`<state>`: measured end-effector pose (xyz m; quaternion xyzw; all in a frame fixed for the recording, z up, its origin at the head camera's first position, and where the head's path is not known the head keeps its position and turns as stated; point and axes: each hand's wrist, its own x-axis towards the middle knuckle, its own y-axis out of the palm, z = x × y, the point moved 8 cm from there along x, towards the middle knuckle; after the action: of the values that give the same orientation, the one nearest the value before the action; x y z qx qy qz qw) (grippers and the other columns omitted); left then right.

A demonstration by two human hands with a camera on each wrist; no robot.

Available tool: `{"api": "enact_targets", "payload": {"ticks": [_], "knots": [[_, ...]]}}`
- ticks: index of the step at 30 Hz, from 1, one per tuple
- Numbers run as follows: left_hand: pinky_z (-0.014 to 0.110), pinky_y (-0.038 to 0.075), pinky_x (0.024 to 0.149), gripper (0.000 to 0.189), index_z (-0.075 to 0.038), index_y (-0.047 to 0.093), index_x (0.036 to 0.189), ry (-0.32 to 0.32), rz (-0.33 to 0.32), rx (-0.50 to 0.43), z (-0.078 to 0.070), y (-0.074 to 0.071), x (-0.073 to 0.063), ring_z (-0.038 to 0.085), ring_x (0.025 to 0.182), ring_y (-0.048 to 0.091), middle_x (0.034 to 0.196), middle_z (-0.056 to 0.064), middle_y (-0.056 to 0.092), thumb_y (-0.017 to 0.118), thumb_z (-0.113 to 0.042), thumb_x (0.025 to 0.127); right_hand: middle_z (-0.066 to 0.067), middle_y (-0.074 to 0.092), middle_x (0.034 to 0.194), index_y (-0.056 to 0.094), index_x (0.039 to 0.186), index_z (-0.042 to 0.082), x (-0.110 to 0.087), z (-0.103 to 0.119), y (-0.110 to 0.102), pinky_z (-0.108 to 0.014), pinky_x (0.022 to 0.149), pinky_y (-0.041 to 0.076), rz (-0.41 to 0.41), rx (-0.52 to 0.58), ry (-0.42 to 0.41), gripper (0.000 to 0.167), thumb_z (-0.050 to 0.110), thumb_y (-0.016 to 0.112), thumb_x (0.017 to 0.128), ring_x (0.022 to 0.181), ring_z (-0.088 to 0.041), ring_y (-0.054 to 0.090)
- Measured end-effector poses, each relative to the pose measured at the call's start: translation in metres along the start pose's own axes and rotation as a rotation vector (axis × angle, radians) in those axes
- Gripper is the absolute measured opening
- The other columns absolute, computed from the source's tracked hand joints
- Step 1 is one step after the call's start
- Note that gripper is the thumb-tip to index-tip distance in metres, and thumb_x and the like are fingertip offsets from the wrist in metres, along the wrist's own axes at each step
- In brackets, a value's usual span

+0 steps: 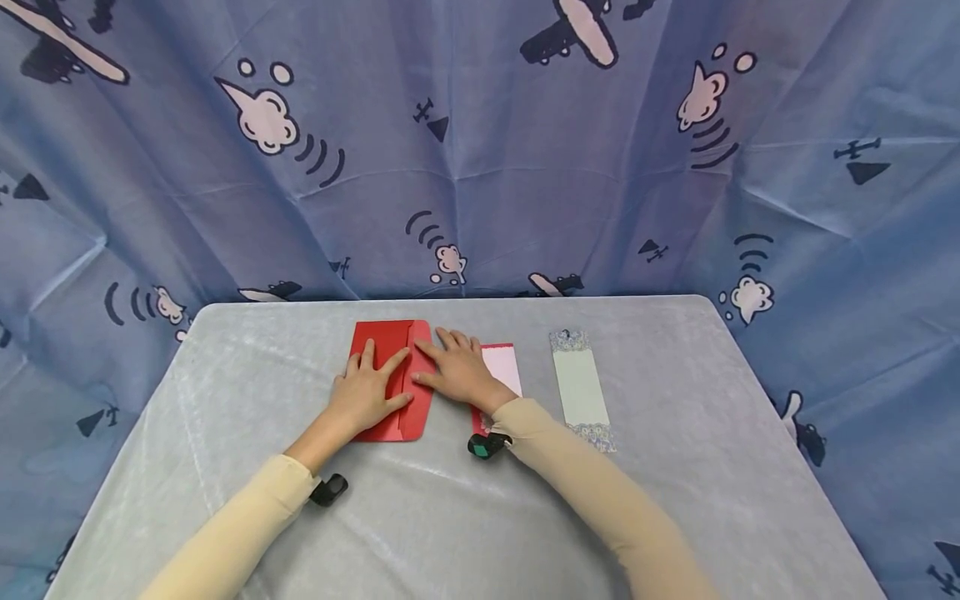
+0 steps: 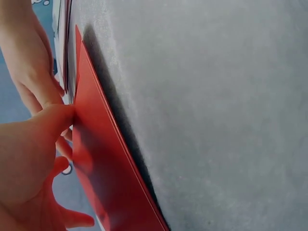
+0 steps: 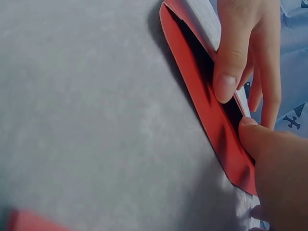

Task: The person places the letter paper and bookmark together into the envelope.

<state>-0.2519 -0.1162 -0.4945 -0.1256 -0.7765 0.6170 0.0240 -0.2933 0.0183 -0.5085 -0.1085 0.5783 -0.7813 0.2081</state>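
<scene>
A red envelope [image 1: 382, 333] lies on the table with its flap [image 1: 417, 421] folded out to the right. My left hand [image 1: 358, 402] rests on the envelope's body, fingers spread and thumb near the flap. From the right, my right hand [image 1: 463, 371] touches the flap's outer side with thumb and fingers extended. In the right wrist view, a dark gap shows between the flap [image 3: 192, 91] and the body, with the left thumb [image 3: 225, 89] at it. The left wrist view shows the envelope [image 2: 106, 163] edge-on, slightly raised along its near side.
A pink card with red edges [image 1: 501, 362] lies partly under my right forearm. Farther right is a pale green bookmark-like strip [image 1: 581, 387] with patterned ends. The grey-covered table [image 1: 420, 525] ends at a blue patterned curtain [image 1: 480, 200].
</scene>
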Motion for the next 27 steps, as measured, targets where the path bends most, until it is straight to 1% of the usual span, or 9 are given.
{"api": "enact_targets", "payload": {"ticks": [4, 10, 18, 23, 27], "knots": [[0.071, 0.045, 0.093, 0.081, -0.027, 0.032, 0.155, -0.002, -0.001, 0.004, 0.001, -0.001, -0.001, 0.055, 0.137, 0.035, 0.159, 0.033, 0.02, 0.069, -0.051, 0.087, -0.012, 0.029, 0.162, 0.036, 0.153, 0.034, 0.005, 0.003, 0.003, -0.063, 0.119, 0.023, 0.012, -0.013, 0.01, 0.068, 0.062, 0.052, 0.094, 0.149, -0.036, 0.028], [0.069, 0.047, 0.094, 0.08, -0.027, 0.031, 0.156, -0.003, 0.005, 0.019, 0.002, 0.001, 0.0, 0.056, 0.136, 0.036, 0.159, 0.033, 0.021, 0.067, -0.052, 0.088, -0.013, 0.03, 0.162, 0.037, 0.152, 0.033, 0.008, 0.008, 0.003, -0.062, 0.118, 0.025, 0.002, -0.018, 0.007, 0.067, 0.061, 0.053, 0.094, 0.148, -0.038, 0.029], [0.067, 0.046, 0.099, 0.078, -0.026, 0.034, 0.155, -0.004, -0.007, -0.019, 0.001, 0.0, 0.001, 0.059, 0.133, 0.038, 0.158, 0.034, 0.023, 0.068, -0.049, 0.088, -0.013, 0.029, 0.162, 0.038, 0.152, 0.031, 0.007, 0.006, 0.003, -0.062, 0.118, 0.024, 0.0, -0.04, 0.023, 0.068, 0.058, 0.057, 0.093, 0.148, -0.037, 0.029], [0.067, 0.047, 0.098, 0.071, -0.029, 0.036, 0.154, -0.007, -0.013, -0.019, 0.003, 0.0, 0.001, 0.06, 0.131, 0.039, 0.158, 0.033, 0.023, 0.064, -0.044, 0.091, -0.012, 0.028, 0.162, 0.037, 0.153, 0.032, 0.009, 0.007, 0.005, -0.062, 0.118, 0.024, 0.013, -0.05, 0.018, 0.07, 0.058, 0.059, 0.092, 0.148, -0.036, 0.028], [0.067, 0.049, 0.095, 0.063, -0.031, 0.037, 0.153, -0.011, 0.017, -0.007, 0.005, 0.002, 0.002, 0.06, 0.13, 0.038, 0.159, 0.032, 0.021, 0.058, -0.04, 0.094, -0.011, 0.027, 0.163, 0.036, 0.153, 0.034, 0.012, 0.009, 0.008, -0.061, 0.119, 0.024, 0.022, -0.055, 0.014, 0.071, 0.059, 0.059, 0.091, 0.148, -0.035, 0.027]]}}
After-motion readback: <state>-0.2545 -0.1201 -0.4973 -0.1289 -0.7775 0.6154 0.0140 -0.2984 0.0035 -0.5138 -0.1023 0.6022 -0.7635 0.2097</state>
